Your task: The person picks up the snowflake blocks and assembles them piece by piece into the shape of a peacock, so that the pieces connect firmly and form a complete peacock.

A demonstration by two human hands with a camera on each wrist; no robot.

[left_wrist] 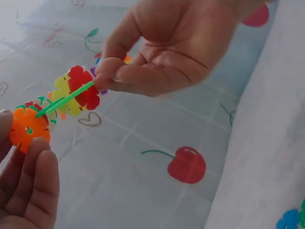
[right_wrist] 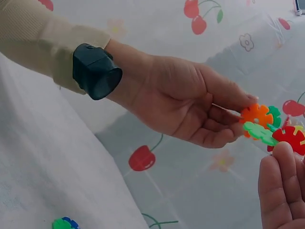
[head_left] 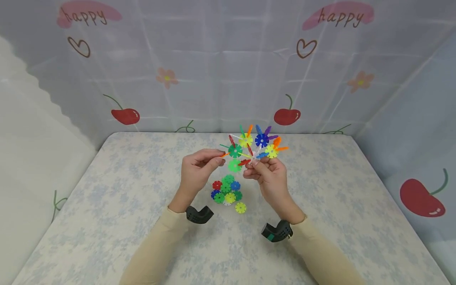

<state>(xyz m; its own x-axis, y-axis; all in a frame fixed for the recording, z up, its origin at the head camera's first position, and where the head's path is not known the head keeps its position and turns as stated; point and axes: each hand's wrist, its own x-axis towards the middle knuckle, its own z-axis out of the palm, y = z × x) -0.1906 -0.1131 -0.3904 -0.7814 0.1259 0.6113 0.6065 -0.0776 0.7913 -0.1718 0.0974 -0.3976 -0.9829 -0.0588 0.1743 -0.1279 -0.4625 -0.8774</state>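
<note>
My left hand point(head_left: 200, 165) pinches an orange slotted disc point(left_wrist: 29, 130) between thumb and fingers. That orange disc meets the edge of a dark green disc point(head_left: 235, 151) at the left of a joined cluster; I cannot tell how deep their slots are engaged. My right hand point(head_left: 272, 178) grips the cluster in the air by a pale disc point(head_left: 254, 156) at its lower middle. Yellow point(head_left: 246, 140), blue point(head_left: 261, 140) and other coloured discs fan out around it. A light green disc point(head_left: 234, 165) hangs below the dark green one, beside a red disc point(head_left: 244, 162).
A small pile of loose slotted discs point(head_left: 226, 187) lies on the patterned tabletop point(head_left: 124, 206) below the hands, with one yellow disc point(head_left: 240, 208) at its near side. A printed curtain point(head_left: 221, 79) stands along the table's back edge. Each wrist wears a black camera point(head_left: 199, 215).
</note>
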